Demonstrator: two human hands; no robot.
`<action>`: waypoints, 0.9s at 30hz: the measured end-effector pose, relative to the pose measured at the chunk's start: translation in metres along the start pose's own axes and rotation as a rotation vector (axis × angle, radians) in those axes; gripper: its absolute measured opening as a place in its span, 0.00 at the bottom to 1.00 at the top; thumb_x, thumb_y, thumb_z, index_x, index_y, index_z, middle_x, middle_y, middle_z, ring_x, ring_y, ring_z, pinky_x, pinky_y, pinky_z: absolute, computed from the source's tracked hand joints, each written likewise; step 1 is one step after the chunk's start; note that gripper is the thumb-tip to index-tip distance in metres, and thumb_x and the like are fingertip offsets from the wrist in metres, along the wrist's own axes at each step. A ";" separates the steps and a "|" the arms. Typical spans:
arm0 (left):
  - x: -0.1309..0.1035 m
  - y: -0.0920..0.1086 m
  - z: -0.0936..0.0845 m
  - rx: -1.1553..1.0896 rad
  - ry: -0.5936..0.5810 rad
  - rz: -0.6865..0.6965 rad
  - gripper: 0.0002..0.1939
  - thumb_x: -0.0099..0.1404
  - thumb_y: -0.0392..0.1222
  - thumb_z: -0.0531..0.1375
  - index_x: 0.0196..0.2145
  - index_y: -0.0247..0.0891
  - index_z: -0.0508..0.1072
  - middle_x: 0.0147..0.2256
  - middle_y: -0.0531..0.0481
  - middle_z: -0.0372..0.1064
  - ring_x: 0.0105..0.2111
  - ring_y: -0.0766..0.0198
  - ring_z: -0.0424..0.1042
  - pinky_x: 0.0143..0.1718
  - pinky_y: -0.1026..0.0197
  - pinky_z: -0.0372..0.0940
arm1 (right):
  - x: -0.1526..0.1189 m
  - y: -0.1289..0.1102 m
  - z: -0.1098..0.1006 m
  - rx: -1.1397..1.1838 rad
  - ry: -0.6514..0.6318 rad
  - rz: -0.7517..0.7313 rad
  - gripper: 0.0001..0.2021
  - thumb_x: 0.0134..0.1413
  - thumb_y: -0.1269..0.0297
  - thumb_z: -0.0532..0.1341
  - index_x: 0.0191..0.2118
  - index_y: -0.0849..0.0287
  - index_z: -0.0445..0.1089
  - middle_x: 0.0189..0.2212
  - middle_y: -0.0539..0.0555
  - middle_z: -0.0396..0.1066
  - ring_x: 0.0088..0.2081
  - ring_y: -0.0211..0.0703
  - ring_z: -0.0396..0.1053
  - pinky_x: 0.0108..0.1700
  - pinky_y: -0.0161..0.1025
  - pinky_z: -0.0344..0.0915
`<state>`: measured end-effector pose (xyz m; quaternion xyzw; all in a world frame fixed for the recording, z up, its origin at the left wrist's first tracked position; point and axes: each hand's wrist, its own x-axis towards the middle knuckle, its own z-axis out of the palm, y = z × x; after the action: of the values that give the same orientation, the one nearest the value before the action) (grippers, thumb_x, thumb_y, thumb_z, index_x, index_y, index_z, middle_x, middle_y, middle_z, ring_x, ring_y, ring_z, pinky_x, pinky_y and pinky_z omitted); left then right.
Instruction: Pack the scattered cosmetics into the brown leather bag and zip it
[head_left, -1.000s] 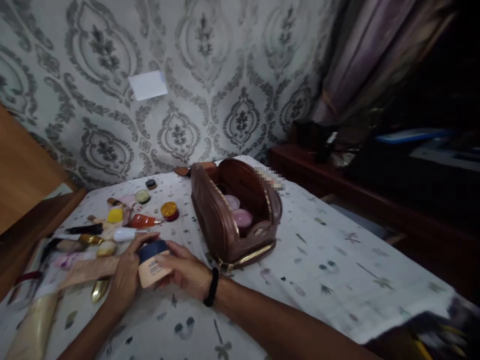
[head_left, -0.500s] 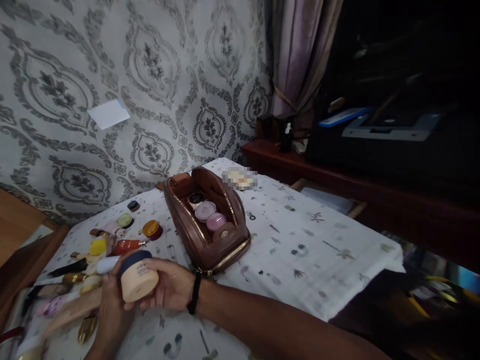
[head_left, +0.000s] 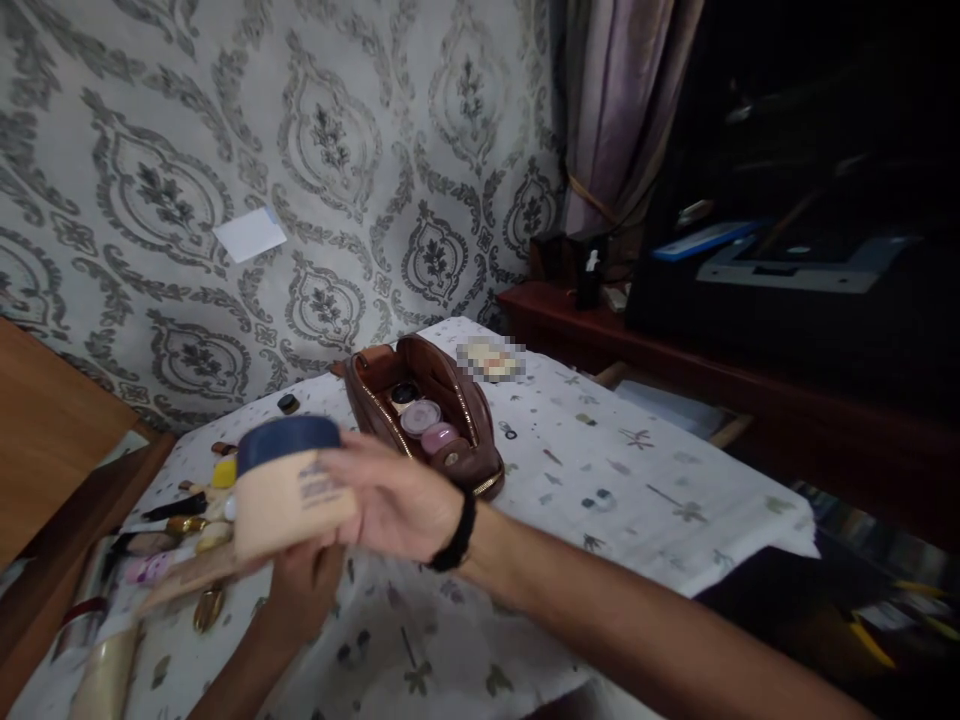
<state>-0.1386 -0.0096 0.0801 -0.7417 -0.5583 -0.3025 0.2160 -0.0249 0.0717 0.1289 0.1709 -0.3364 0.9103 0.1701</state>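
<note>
Tablecloth (head_left: 626,470) below, right fingers (head_left: 358,468) apparently curled.

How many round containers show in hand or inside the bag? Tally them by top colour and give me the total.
Navy: 1, the jar in the right hand
Black: 1, the black case in the bag
Pale: 1, the pale case, likewise
Pink: 1, the pink case, likewise
Total: 4 visible

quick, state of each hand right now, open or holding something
Left hand: partly hidden behind the jar; cannot tell whether it is open or closed.
Right hand: closed on the jar, gripping its side.
</note>
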 end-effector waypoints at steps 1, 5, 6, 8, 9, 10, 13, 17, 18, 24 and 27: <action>0.007 0.009 0.002 0.021 0.007 0.028 0.23 0.70 0.52 0.53 0.52 0.32 0.73 0.49 0.35 0.74 0.57 0.46 0.67 0.58 0.44 0.61 | -0.004 -0.017 0.004 -0.046 0.010 -0.041 0.14 0.55 0.62 0.64 0.46 0.63 0.70 0.37 0.55 0.77 0.37 0.41 0.75 0.38 0.38 0.73; 0.032 0.037 0.013 0.174 0.058 0.209 0.19 0.70 0.44 0.54 0.52 0.30 0.72 0.51 0.34 0.73 0.58 0.46 0.66 0.60 0.43 0.58 | -0.017 -0.073 0.004 -0.217 0.242 -0.184 0.13 0.56 0.62 0.63 0.45 0.63 0.71 0.38 0.54 0.77 0.41 0.41 0.76 0.44 0.35 0.73; 0.037 0.041 0.016 0.223 0.072 0.246 0.18 0.70 0.41 0.54 0.52 0.28 0.72 0.51 0.33 0.73 0.58 0.46 0.66 0.60 0.42 0.57 | -0.019 -0.081 0.002 -0.251 0.322 -0.239 0.11 0.56 0.62 0.63 0.44 0.62 0.72 0.38 0.53 0.77 0.42 0.40 0.75 0.44 0.34 0.73; 0.044 0.047 0.023 0.304 0.077 0.259 0.17 0.70 0.38 0.54 0.52 0.24 0.71 0.48 0.31 0.74 0.57 0.44 0.67 0.60 0.38 0.55 | -0.021 -0.093 -0.004 -0.327 0.451 -0.304 0.10 0.55 0.63 0.65 0.42 0.59 0.71 0.38 0.51 0.77 0.43 0.39 0.75 0.45 0.33 0.72; 0.047 0.049 0.026 0.325 0.063 0.239 0.17 0.70 0.36 0.54 0.52 0.22 0.70 0.46 0.31 0.75 0.56 0.44 0.68 0.60 0.36 0.55 | -0.022 -0.096 -0.008 -0.369 0.500 -0.317 0.10 0.53 0.63 0.66 0.41 0.58 0.71 0.38 0.51 0.77 0.43 0.39 0.74 0.45 0.33 0.71; 0.048 0.050 0.028 0.323 0.044 0.211 0.16 0.70 0.35 0.54 0.52 0.21 0.70 0.44 0.32 0.76 0.54 0.44 0.69 0.60 0.34 0.53 | -0.023 -0.098 -0.011 -0.417 0.539 -0.317 0.11 0.51 0.63 0.68 0.40 0.58 0.71 0.38 0.51 0.76 0.42 0.39 0.74 0.45 0.33 0.71; 0.044 0.049 0.030 0.204 -0.021 0.179 0.16 0.70 0.30 0.51 0.52 0.27 0.71 0.40 0.39 0.77 0.49 0.51 0.72 0.62 0.32 0.49 | -0.025 -0.102 -0.019 -0.623 0.638 -0.287 0.17 0.43 0.64 0.72 0.40 0.57 0.68 0.35 0.48 0.75 0.39 0.39 0.73 0.44 0.35 0.70; 0.032 0.045 0.027 0.112 -0.035 0.245 0.18 0.69 0.28 0.49 0.50 0.34 0.73 0.40 0.42 0.76 0.49 0.53 0.71 0.63 0.32 0.44 | -0.026 -0.109 -0.026 -1.004 0.676 -0.164 0.22 0.41 0.63 0.72 0.44 0.56 0.66 0.37 0.49 0.73 0.40 0.41 0.72 0.44 0.39 0.69; 0.029 0.044 0.027 0.107 -0.030 0.259 0.18 0.69 0.27 0.49 0.50 0.34 0.73 0.40 0.42 0.76 0.50 0.53 0.71 0.64 0.32 0.44 | -0.026 -0.112 -0.028 -1.088 0.672 -0.133 0.23 0.42 0.63 0.71 0.45 0.56 0.65 0.37 0.49 0.73 0.41 0.42 0.72 0.44 0.40 0.69; 0.022 0.039 0.037 0.020 -0.011 0.237 0.17 0.70 0.29 0.50 0.48 0.37 0.75 0.40 0.46 0.76 0.53 0.57 0.70 0.66 0.35 0.40 | -0.024 -0.123 -0.028 -1.727 0.546 0.110 0.22 0.46 0.63 0.69 0.48 0.58 0.67 0.38 0.51 0.73 0.40 0.46 0.72 0.40 0.40 0.66; 0.019 0.036 0.042 -0.016 -0.007 0.233 0.15 0.71 0.31 0.52 0.47 0.38 0.76 0.39 0.47 0.77 0.54 0.59 0.69 0.67 0.36 0.39 | -0.020 -0.123 -0.025 -2.066 0.404 0.337 0.17 0.47 0.65 0.68 0.45 0.58 0.69 0.34 0.51 0.73 0.35 0.44 0.71 0.34 0.37 0.62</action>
<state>-0.0917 0.0209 0.0637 -0.8044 -0.4665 -0.2772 0.2419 0.0403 0.1724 0.1711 -0.2590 -0.9302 0.2071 0.1572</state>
